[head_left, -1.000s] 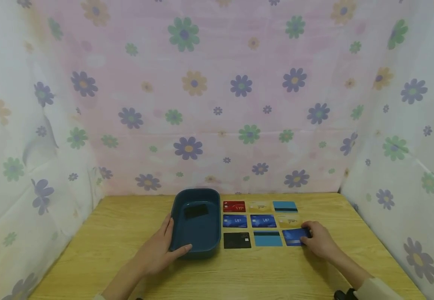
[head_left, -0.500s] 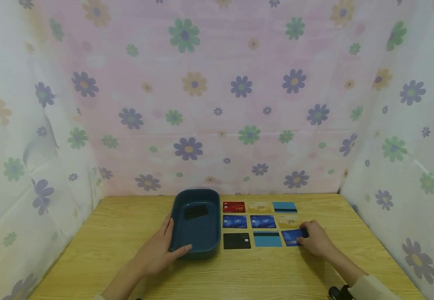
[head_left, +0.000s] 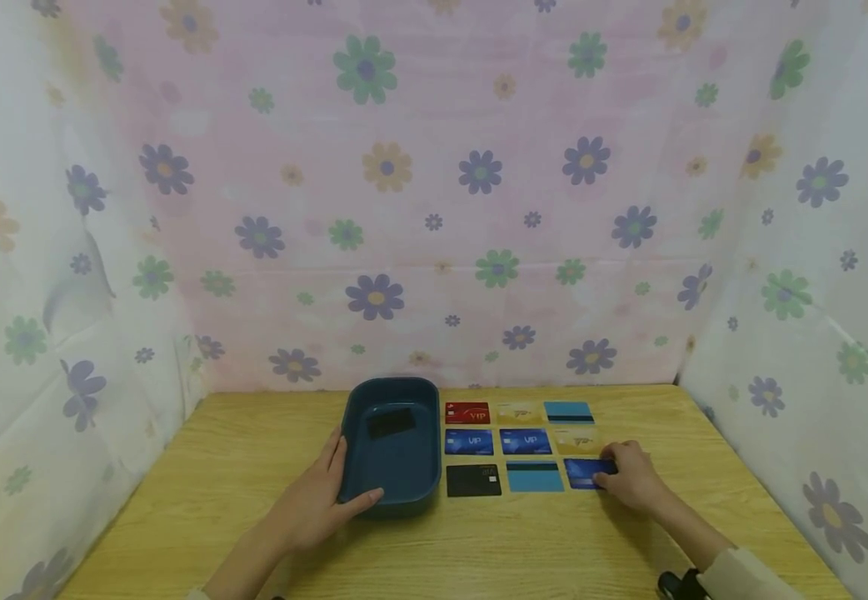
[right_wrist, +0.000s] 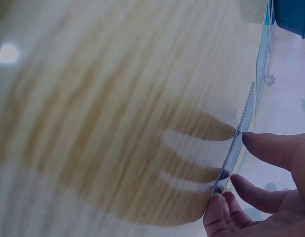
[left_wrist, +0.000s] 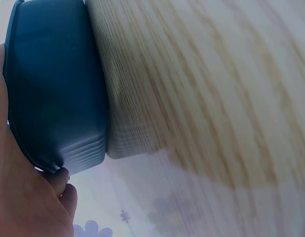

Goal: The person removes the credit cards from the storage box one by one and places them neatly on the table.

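My left hand [head_left: 312, 498] holds the dark teal plastic bin [head_left: 426, 502] at its near left corner. Its thumb lies over the front rim, and fingers run along the left wall. Inside the bin lies a black card [head_left: 392, 422]. At the right, my right hand [head_left: 635, 479] pinches the right end of a blue card [head_left: 582, 473], the last in the front row. From the side, the right wrist view shows thumb and fingertips at the edges of this card [right_wrist: 239, 133]. Left of it lie a light blue striped card [head_left: 535, 477] and a black VIP card [head_left: 474, 481].
Behind the front row are two more rows: a red VIP card [head_left: 467, 413], gold cards [head_left: 520, 413], another striped card [head_left: 569, 412] and blue VIP cards [head_left: 469, 442]. All lie flat on the wooden table [head_left: 479, 550]. A flowered cloth [head_left: 434, 208] encloses the back and sides.
The blue card under my right hand has turned slightly and now lies straighter in its row. My right hand moved a little left with it. My left hand and the bin stayed put.
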Tool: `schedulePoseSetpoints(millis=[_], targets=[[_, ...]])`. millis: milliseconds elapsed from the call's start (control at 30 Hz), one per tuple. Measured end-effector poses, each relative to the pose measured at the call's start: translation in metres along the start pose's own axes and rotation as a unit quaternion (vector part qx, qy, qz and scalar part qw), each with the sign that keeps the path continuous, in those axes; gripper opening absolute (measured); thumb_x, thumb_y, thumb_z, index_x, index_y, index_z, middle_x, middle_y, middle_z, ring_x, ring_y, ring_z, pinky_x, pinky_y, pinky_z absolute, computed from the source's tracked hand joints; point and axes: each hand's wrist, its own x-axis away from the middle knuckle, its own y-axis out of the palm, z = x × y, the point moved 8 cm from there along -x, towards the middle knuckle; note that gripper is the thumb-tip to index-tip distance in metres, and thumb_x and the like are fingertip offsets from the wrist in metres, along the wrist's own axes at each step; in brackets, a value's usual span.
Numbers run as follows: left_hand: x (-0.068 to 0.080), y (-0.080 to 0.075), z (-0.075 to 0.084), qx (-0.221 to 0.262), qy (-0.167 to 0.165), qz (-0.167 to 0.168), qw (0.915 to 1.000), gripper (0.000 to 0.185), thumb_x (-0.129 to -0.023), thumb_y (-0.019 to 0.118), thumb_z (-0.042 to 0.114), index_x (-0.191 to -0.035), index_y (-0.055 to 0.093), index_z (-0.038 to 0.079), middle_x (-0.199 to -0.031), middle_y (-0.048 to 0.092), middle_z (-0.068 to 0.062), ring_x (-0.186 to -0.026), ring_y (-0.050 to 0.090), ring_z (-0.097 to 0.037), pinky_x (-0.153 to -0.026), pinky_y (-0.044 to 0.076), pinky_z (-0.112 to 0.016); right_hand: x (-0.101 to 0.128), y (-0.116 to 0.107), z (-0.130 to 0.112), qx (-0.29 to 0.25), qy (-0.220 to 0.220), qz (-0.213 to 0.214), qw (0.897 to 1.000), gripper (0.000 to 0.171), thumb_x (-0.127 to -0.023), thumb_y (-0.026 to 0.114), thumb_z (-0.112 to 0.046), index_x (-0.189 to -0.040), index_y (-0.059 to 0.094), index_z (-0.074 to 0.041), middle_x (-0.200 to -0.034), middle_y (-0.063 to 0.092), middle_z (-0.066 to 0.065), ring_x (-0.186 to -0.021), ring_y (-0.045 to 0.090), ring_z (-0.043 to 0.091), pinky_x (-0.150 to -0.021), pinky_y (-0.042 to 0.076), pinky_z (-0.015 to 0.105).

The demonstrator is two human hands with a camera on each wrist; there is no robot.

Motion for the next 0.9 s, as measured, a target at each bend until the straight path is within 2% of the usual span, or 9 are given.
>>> schedulePoseSetpoints(millis=[400,567,900], targets=[[-0.0004,0.0001,-0.0002,0.001,-0.007,0.002,1.0,0.116,-0.09,0.052,0.079,-0.162,0.008,-0.001,-0.171,0.003,-0.02,-0.149,0.03,-0.046,-0.112,0.037,-0.061,0.002,-0.0011,-0.0021,-0.033,-0.007,0.004,0.999,0.032,-0.086,0.076,-0.003,-0.11,0.064,0.015,-0.108,0.059,0.027,-0.104,0.057,0.042,-0.089,0.049,0.059],[-0.0004,0.0003,-0.0003,-0.002,-0.006,0.002,1.0,0.116,-0.09,0.052,0.079,-0.162,0.008,-0.001,-0.171,0.002,-0.02,-0.149,0.029,-0.046,-0.113,0.036,-0.061,0.0013,-0.0006,-0.0018,-0.042,-0.02,-0.002,0.999,0.029,-0.086,0.077,-0.002,-0.11,0.067,0.01,-0.11,0.06,0.025,-0.105,0.056,0.04,-0.089,0.049,0.059],[0.0011,-0.001,0.0008,-0.003,-0.002,0.004,1.0,0.115,-0.091,0.053,0.077,-0.162,0.01,-0.002,-0.17,0.004,-0.021,-0.149,0.029,-0.047,-0.113,0.036,-0.062,0.0036,-0.0001,-0.003,-0.065,-0.041,-0.007,0.997,0.028,-0.086,0.076,-0.001,-0.111,0.067,0.008,-0.112,0.059,0.025,-0.106,0.057,0.043,-0.09,0.05,0.06]])
